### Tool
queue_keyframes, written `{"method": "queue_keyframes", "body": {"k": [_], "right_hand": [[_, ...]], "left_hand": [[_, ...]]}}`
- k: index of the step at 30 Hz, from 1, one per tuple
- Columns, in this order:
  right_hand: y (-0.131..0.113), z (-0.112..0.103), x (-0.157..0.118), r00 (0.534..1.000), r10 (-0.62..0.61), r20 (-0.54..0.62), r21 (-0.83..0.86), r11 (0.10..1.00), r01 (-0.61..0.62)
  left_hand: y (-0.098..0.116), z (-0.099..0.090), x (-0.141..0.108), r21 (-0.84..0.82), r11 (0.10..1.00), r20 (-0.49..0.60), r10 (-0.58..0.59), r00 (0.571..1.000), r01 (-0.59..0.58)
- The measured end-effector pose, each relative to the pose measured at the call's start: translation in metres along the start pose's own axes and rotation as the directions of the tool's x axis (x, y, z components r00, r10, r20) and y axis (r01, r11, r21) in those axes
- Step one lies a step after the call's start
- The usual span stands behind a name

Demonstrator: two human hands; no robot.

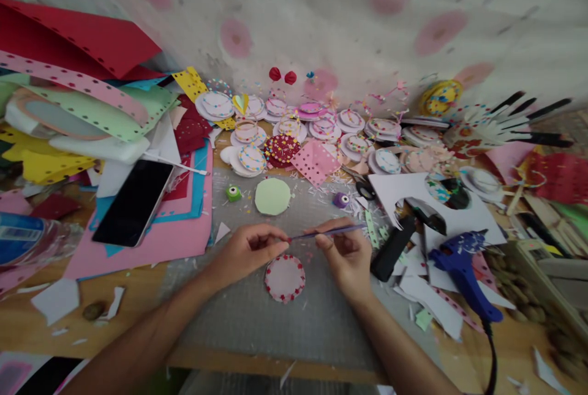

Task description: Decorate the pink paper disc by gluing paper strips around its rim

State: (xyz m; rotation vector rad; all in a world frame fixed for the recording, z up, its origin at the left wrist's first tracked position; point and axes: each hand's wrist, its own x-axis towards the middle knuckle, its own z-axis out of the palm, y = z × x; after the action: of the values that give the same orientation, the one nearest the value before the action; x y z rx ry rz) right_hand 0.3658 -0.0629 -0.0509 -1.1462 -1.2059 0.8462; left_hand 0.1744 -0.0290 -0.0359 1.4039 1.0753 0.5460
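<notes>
My left hand point(252, 247) is closed in a pinch at a tiny red piece point(289, 240), just above the cutting mat point(229, 321). Between the thumb and fingers of my right hand point(345, 257) lies a slim purplish tool point(340, 231), held nearly level; its tip meets the red piece at my left fingertips. Whether it is a pair of tweezers or a pen I cannot tell. Below both hands, a round pale pink paper disc point(285, 280) with red bits around its rim lies flat on the mat. A light green paper disc point(272, 196) rests beyond them.
Green point(233, 193) and purple point(341, 200) craft punches flank the green disc. Scissors point(364, 187), a black stapler-like tool point(394, 248) and a blue glue gun point(466, 266) lie right. Left are a phone point(133, 202) and a bottle point(32, 239). Decorated paper hats point(250, 160) line the back.
</notes>
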Motion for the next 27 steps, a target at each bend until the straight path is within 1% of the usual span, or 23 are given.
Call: {"method": "queue_keyframes", "body": {"k": [3,6,9,11,13,15,16,18,20,22,23,25,27], "right_hand": [[0.0,0.002,0.0,0.999,0.019,0.038,0.032,0.999,-0.02],[0.002,-0.001,0.002,0.999,0.02,0.031,0.035,0.999,-0.021],[0.004,-0.011,0.005,0.999,-0.042,-0.005,-0.071,0.997,0.041],[0.005,-0.017,0.007,0.994,-0.105,0.016,-0.201,0.974,0.106],[0.007,-0.021,0.007,0.985,-0.156,0.075,-0.331,0.928,0.172],[0.009,-0.021,0.007,0.973,-0.186,0.138,-0.421,0.878,0.228],[0.01,-0.021,0.008,0.965,-0.198,0.172,-0.448,0.857,0.255],[0.012,-0.019,0.008,0.948,-0.213,0.235,-0.479,0.823,0.304],[0.012,-0.017,0.008,0.946,-0.209,0.247,-0.481,0.821,0.308],[0.011,-0.016,0.008,0.966,-0.19,0.175,-0.437,0.864,0.249],[0.009,-0.015,0.008,0.977,-0.174,0.121,-0.391,0.897,0.208],[0.004,-0.013,0.006,0.989,-0.142,0.028,-0.269,0.952,0.144],[0.0,-0.008,0.004,0.993,-0.113,-0.02,-0.156,0.982,0.109]], "left_hand": [[-0.001,-0.001,0.0,0.009,1.0,-0.019,0.012,1.0,-0.012],[-0.005,-0.002,0.0,0.054,0.998,-0.031,0.036,0.999,-0.034],[-0.011,-0.003,0.0,0.184,0.979,-0.086,0.106,0.991,-0.089],[-0.016,-0.003,0.001,0.337,0.929,-0.12,0.206,0.971,-0.155],[-0.021,-0.003,0.001,0.501,0.837,-0.11,0.315,0.943,-0.221],[-0.023,-0.003,0.001,0.602,0.757,-0.087,0.378,0.922,-0.253],[-0.023,-0.003,0.001,0.623,0.739,-0.09,0.394,0.915,-0.257],[-0.022,-0.004,0.001,0.618,0.741,-0.121,0.422,0.899,-0.265],[-0.019,-0.004,0.001,0.575,0.761,-0.162,0.465,0.87,-0.3],[-0.015,-0.004,0.002,0.52,0.783,-0.195,0.497,0.846,-0.34],[-0.013,-0.005,0.002,0.487,0.8,-0.203,0.495,0.845,-0.352],[-0.01,-0.005,0.002,0.413,0.84,-0.189,0.458,0.869,-0.353],[-0.008,-0.004,0.002,0.331,0.882,-0.137,0.397,0.908,-0.336]]}}
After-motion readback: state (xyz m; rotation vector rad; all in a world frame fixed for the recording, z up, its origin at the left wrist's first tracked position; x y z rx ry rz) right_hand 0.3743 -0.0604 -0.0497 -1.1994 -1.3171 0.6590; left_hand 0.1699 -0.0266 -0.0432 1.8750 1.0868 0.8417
